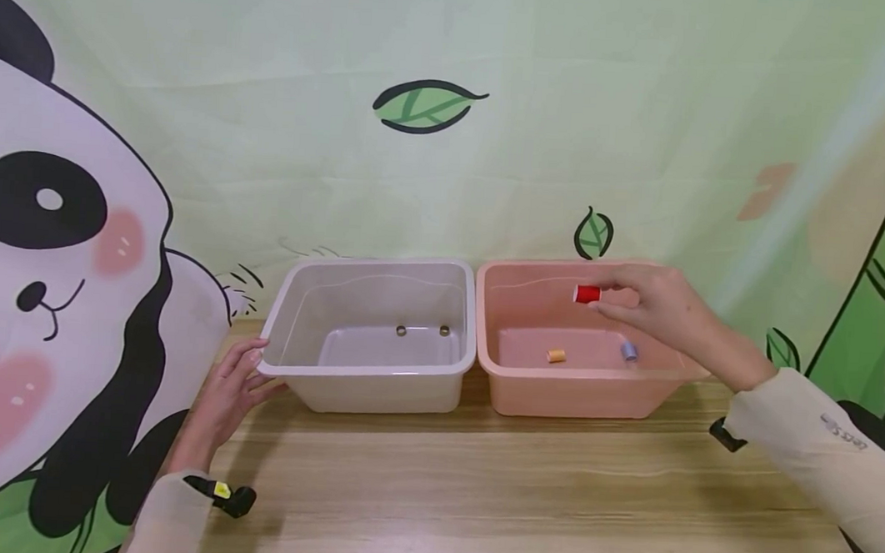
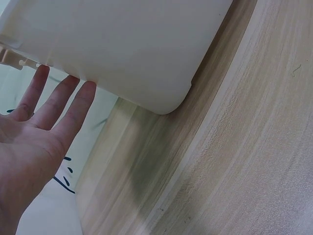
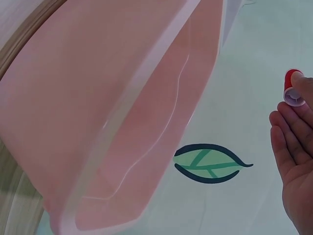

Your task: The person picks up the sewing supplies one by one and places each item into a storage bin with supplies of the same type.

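My right hand (image 1: 655, 304) pinches a red thread spool (image 1: 587, 294) between thumb and fingertips, above the pink bin (image 1: 571, 396). In the right wrist view, the red spool (image 3: 293, 87) shows its pale hollow end. Inside the pink bin lie an orange-yellow spool (image 1: 555, 356) and a light blue spool (image 1: 629, 351), apart from each other. At the left end of the white bin (image 1: 376, 392), my left hand (image 1: 229, 391) touches the rim. Fairly straight fingers (image 2: 73, 110) meet its outer wall in the left wrist view. Two small brass-coloured ring-like pieces (image 1: 400, 330) lie in the white bin.
Both bins stand side by side on a wood-grain table (image 1: 476, 495), with a narrow gap between them. Right behind them hangs a pale green cloth backdrop (image 1: 307, 136) printed with a panda and leaves.
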The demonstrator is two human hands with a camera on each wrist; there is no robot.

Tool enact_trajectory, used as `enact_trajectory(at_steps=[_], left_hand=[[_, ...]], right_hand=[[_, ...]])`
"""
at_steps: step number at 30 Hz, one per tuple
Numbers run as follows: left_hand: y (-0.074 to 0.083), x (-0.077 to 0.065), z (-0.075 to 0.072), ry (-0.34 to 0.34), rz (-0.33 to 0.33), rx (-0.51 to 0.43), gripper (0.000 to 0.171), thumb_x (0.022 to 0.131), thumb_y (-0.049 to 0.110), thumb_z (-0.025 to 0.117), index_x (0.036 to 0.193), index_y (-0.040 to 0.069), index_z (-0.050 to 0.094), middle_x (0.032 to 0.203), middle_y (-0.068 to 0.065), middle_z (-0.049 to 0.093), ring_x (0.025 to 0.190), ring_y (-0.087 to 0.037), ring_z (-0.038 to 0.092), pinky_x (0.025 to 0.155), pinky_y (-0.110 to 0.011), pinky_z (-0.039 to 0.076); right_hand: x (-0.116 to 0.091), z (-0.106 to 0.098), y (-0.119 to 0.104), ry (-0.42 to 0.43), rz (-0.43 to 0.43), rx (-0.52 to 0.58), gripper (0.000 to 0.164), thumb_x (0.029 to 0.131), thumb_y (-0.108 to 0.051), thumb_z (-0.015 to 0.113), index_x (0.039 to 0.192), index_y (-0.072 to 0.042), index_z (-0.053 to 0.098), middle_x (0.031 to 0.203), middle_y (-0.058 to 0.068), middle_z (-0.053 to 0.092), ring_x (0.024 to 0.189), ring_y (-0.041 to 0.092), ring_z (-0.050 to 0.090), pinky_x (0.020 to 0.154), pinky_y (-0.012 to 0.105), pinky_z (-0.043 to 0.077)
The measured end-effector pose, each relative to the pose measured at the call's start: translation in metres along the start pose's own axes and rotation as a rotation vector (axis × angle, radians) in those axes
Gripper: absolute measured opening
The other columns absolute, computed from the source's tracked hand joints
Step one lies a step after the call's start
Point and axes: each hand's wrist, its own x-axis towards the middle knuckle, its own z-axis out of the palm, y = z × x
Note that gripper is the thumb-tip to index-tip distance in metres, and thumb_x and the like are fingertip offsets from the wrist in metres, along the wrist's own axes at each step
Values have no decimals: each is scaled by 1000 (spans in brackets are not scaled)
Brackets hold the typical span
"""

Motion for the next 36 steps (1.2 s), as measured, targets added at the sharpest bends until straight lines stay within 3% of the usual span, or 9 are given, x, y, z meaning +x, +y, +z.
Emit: enact_trajectory(at_steps=[9, 23, 29, 36], left_hand=[[0, 2, 1, 1, -1, -3, 32, 111, 27, 44, 141, 17, 48, 144, -1, 43, 114, -13, 67, 93, -45, 57], [1, 1, 1, 7, -10, 4, 33, 110, 27, 45, 142, 18, 48, 146, -1, 41, 115, -13, 66, 93, -43, 58], [0, 1, 1, 1, -3, 3, 33, 111, 27, 44, 142, 18, 48, 145, -1, 41, 114, -13, 67, 92, -42, 58], [0, 1, 0, -10, 8, -13, 31, 111, 25, 43, 140, 19, 49, 144, 0, 43, 116, -15, 66, 93, -43, 58]], right_hand=[[1, -4, 2, -21, 57, 40, 32, 85, -13, 84, 115, -10, 76, 109, 6, 76, 96, 25, 70, 81, 48, 60], [3, -6, 6, -13, 45, 59, 31, 86, -14, 83, 116, -12, 76, 111, 5, 76, 97, 27, 72, 81, 47, 61], [5, -7, 6, -2, 51, 48, 30, 85, -14, 83, 115, -14, 77, 108, 2, 76, 95, 21, 72, 80, 44, 61], [6, -9, 5, -36, 79, 49, 30, 87, -17, 82, 117, -16, 76, 108, 0, 76, 97, 21, 69, 82, 45, 60]])
